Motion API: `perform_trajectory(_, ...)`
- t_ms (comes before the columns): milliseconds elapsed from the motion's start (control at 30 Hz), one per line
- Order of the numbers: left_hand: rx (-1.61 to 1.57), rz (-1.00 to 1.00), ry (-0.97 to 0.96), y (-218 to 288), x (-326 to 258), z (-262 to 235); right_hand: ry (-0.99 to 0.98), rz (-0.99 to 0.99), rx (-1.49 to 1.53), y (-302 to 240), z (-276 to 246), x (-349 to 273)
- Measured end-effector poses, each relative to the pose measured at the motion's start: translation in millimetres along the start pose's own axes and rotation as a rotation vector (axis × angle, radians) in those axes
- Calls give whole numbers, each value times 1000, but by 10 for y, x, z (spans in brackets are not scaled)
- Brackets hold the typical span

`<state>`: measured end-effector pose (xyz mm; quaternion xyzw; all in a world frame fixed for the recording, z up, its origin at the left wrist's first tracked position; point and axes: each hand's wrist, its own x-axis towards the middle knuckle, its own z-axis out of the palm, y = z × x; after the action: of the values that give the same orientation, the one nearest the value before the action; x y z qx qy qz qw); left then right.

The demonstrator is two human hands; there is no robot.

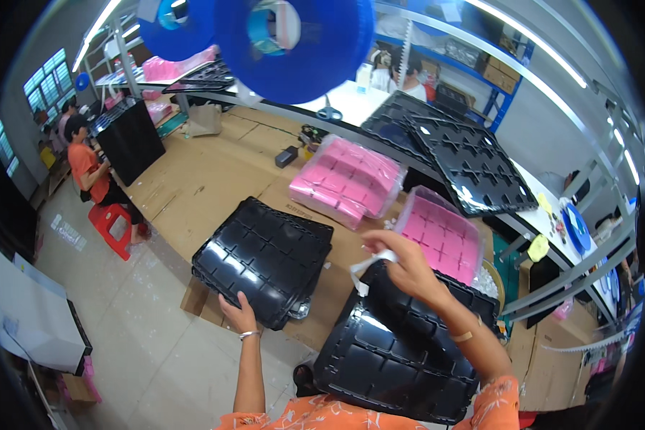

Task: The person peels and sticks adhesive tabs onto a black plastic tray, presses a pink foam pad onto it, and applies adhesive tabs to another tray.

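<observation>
A stack of black plastic trays (269, 251) with moulded compartments lies on the cardboard-covered bench, left of centre. At its near left edge is my left hand (239, 314), its fingers and thumb closed on the rim. My right hand (403, 264) is raised over a second pile of black trays (394, 355), close in front of me. Pinched in its fingers is a curled white strip (358, 271), whose loose end hangs down to the left. I cannot tell what the strip is made of.
Two plastic-wrapped stacks of pink trays (347, 179) (441, 233) stand beyond my right hand. Large black trays (473, 161) rest on the white shelf. Blue reels (330, 43) hang overhead. A person in orange (86, 161) stands by a red stool (115, 228) at left.
</observation>
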<state>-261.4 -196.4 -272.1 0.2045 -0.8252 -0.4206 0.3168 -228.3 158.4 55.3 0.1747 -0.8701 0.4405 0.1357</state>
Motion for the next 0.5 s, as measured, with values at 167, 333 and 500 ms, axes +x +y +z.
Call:
perform_trajectory(167, -121, -256, -189, -220, -408, 284, -502, -26, -278, 1547, 1108, 1168)
perform_trajectory(333, -206, -359, -115, 141, -897, 336, -688, 218, -831, 3000, 1731, 1686)
perform_trajectory(500, -305, -428, -216, 356, -1232, 125, -761, 387, -923, 3374, 2010, 1547)
